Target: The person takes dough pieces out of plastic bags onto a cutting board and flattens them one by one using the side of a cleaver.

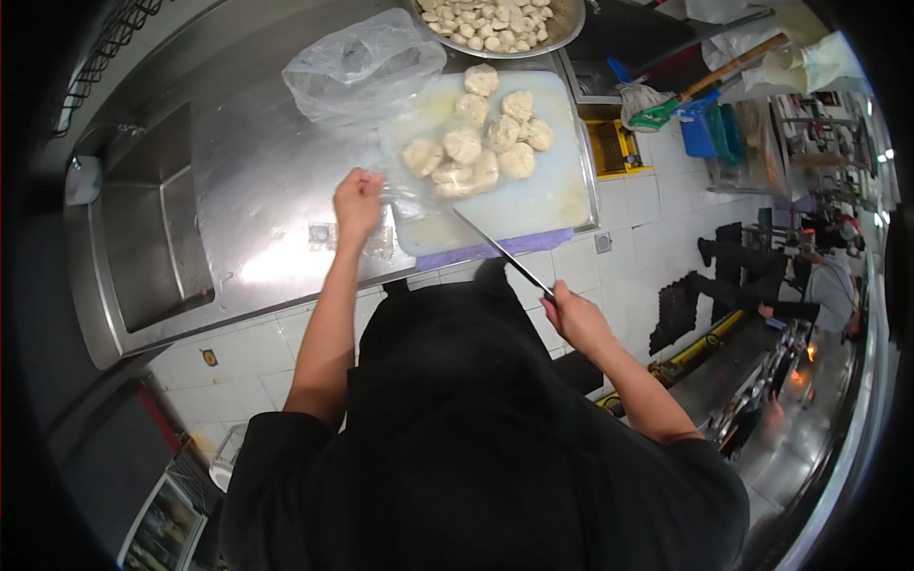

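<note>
Several pale round lumps (463, 145), which look like dough, lie grouped on a white cutting board (533, 209). Clear plastic, seemingly a bag (409, 198), covers some of the nearest lumps, though its full outline is hard to make out. My left hand (359, 202) is closed at the board's left edge, pinching the edge of this plastic. In my right hand (579, 319) is the dark handle of a long knife (506, 255). Its blade points up and left, with the tip over the board close to the nearest lumps.
A metal bowl (579, 30) of small pale pieces stands beyond the board. Another crumpled clear bag (362, 67) lies left of it on the steel counter (252, 171). A sink (152, 238) is at far left. Two people work near flames on the right.
</note>
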`<action>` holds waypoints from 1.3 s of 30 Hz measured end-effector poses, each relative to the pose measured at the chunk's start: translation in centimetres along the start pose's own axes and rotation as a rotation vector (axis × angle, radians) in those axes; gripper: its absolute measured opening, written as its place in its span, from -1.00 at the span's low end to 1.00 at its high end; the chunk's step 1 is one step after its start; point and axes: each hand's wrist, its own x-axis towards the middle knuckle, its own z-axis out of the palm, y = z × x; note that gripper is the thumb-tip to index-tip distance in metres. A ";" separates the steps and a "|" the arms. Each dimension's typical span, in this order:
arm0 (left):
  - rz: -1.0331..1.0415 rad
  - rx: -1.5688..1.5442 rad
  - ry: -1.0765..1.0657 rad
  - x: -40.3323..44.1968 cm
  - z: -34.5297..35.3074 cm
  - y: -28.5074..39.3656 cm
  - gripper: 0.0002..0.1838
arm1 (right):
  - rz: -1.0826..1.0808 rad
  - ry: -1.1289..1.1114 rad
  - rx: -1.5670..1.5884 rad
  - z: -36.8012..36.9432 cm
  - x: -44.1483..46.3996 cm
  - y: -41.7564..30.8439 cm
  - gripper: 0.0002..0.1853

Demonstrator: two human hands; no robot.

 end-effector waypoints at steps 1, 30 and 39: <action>-0.012 -0.047 -0.050 0.2 -1.2 1.1 -0.85 | -0.010 -0.054 0.038 0.1 -1.2 2.2 -0.68; -0.269 0.126 0.109 -3.4 8.4 17.8 -0.18 | -0.744 0.243 0.646 -6.3 20.4 -1.9 -0.59; -0.152 0.272 0.078 -4.9 5.6 20.6 -0.26 | -0.722 0.174 0.562 -7.6 25.3 -3.7 -0.80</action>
